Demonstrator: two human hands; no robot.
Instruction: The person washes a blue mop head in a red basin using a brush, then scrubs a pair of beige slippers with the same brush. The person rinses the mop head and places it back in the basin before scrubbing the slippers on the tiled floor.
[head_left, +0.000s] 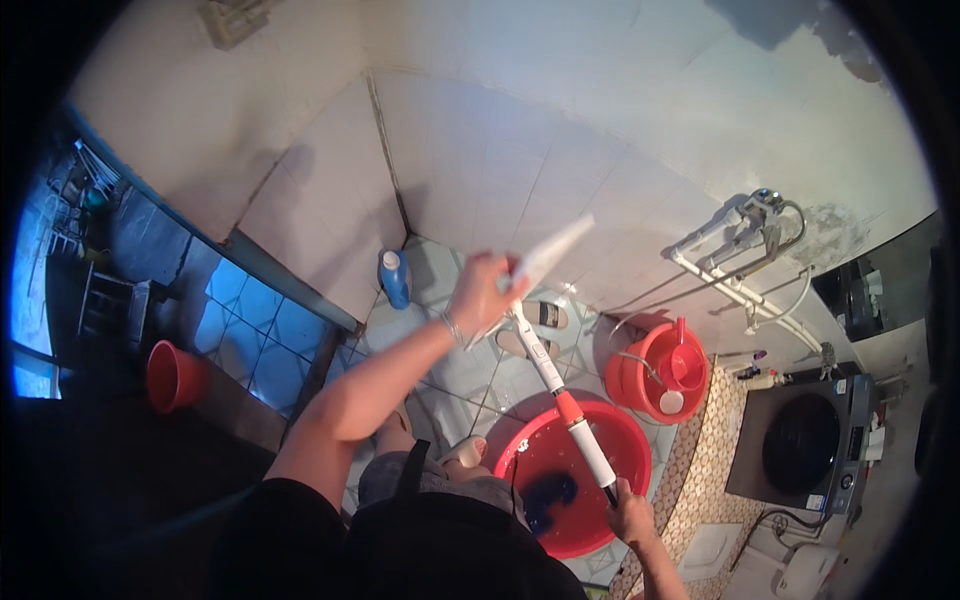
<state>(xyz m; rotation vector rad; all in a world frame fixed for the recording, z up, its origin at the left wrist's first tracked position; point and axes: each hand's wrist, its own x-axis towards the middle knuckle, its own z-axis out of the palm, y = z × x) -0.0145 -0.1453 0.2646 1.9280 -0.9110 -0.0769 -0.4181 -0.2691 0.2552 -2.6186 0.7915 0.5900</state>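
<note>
A long-handled cleaning tool (541, 358) with a white and red pole slants over a large red basin (641, 450). My right hand (634, 514) grips the dark lower end of the pole, at the basin's right side. At the other end, my left hand (487, 294) has its fingers curled at the edge of the flat white head (559, 247); both are blurred. Dark blue cloth (551, 495) lies in the basin. Under the tool's head, a pair of slippers (544, 314) rests on the tiled floor. A blue bottle (394, 280) with a white cap stands left of my left hand.
Right of the basin is a red bucket (626, 375) with a red dipper (681, 364). White pipes (739, 294) and a hose run along the wall. A dark front-loading washing machine (757, 442) stands at the right. Another red bucket (166, 377) is beyond the door sill.
</note>
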